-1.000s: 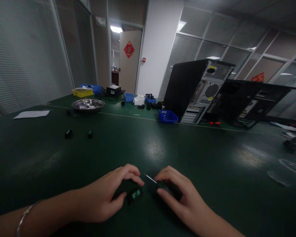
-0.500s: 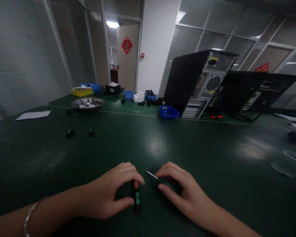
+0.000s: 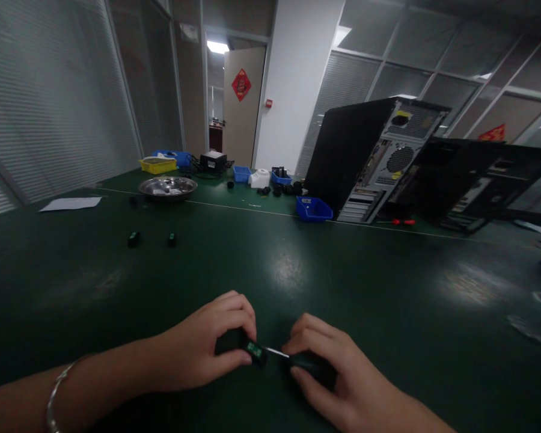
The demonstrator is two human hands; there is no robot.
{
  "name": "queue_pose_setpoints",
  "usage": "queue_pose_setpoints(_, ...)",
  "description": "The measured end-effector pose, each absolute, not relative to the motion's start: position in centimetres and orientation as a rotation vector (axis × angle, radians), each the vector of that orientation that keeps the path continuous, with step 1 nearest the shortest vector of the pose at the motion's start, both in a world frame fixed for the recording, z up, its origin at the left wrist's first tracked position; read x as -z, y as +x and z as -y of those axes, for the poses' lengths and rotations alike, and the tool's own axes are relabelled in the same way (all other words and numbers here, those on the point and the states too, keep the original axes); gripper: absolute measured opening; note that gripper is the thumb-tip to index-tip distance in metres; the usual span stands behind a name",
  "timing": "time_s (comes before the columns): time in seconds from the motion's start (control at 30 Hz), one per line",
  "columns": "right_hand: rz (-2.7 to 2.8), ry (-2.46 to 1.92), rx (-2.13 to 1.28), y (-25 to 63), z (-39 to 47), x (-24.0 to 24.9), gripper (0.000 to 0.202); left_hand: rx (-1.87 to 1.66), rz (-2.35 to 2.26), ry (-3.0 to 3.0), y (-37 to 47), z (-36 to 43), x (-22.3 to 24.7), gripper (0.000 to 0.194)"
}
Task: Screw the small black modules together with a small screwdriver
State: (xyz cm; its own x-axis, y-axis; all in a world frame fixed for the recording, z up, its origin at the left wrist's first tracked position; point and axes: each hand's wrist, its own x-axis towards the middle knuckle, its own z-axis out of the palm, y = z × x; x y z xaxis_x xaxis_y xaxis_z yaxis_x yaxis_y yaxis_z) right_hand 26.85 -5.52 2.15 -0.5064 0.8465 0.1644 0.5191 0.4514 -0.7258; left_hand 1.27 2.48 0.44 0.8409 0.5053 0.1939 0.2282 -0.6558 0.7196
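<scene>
Low in the view, over the near part of the green table [image 3: 234,270], the two bare hands work close together. The left hand [image 3: 202,346] now pinches a small black block [image 3: 255,352] with green markings between thumb and fingers; its marked face is turned upward and its right end sticks out past the fingertips. One second ago the block lay loose on the table below the parted fingers, and half a second ago it stood lengthwise to the viewer, with thumb and fingers just reaching it. It has since been turned, so that its exposed end points toward the right hand [image 3: 349,373].

That hand grasps the dark handle of a slim-shafted tool [image 3: 312,365], fingers curled over the top and thumb below. In both earlier views the metal shaft pointed up and away, apart from the block; now it lies flatter and runs to the block's right end. Whether the tip touches it or stops just short is hard to tell in this dim light.

Farther back, the two other black blocks [image 3: 134,239], the metal dish [image 3: 166,196] and the blue bin [image 3: 315,214] keep their places.
</scene>
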Motion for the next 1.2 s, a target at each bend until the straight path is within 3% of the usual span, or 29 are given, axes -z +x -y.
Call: queue_pose_setpoints(1.2, 2.148, -1.158, -0.686, 26.46, 5.74, -2.88, 0.014, -0.501, -0.525, 2.300, 1.51, -2.51, -0.44, 0.015)
